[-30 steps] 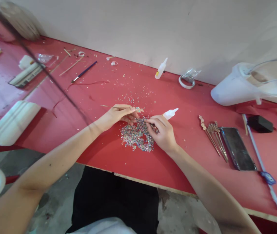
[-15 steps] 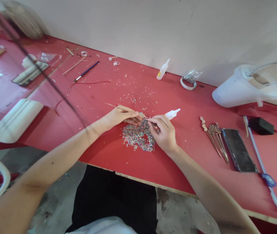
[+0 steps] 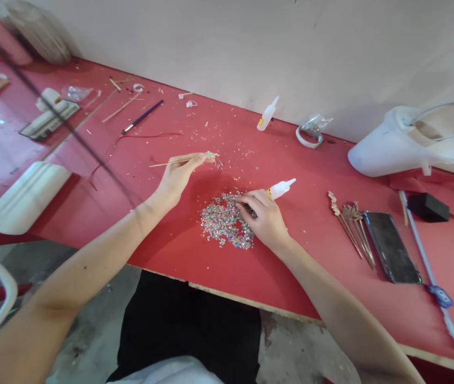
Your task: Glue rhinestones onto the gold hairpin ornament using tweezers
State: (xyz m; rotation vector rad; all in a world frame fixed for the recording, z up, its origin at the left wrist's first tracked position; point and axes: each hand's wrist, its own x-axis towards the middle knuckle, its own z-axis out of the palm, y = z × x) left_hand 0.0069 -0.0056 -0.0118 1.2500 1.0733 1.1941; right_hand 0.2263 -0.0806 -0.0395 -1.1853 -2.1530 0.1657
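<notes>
My left hand (image 3: 179, 176) is closed around a thin tan stick (image 3: 163, 164), which sticks out to the left behind the fingers. A small glittery clump (image 3: 210, 156) shows at the fingertips, above the table. My right hand (image 3: 267, 218) rests at the right edge of a pile of multicoloured glitter pieces (image 3: 223, 218), fingers curled. Something dark shows under those fingers; I cannot make out what it is. Just beyond the right hand lies a white glue bottle (image 3: 283, 188) with a pointed nozzle, partly hidden by the hand.
Ornate metal hairpins (image 3: 357, 229) and a phone (image 3: 392, 248) lie to the right, near a black block (image 3: 428, 206) and a white jug (image 3: 390, 141). Another glue bottle (image 3: 267, 113) is by the wall. A paintbrush (image 3: 143, 117) and white power strip (image 3: 25, 198) are at left.
My left hand has moved up and left, away from the pile and from my right hand, carrying the stick with its glittery end. My right hand stays nearly in place, its fingertips slightly lower.
</notes>
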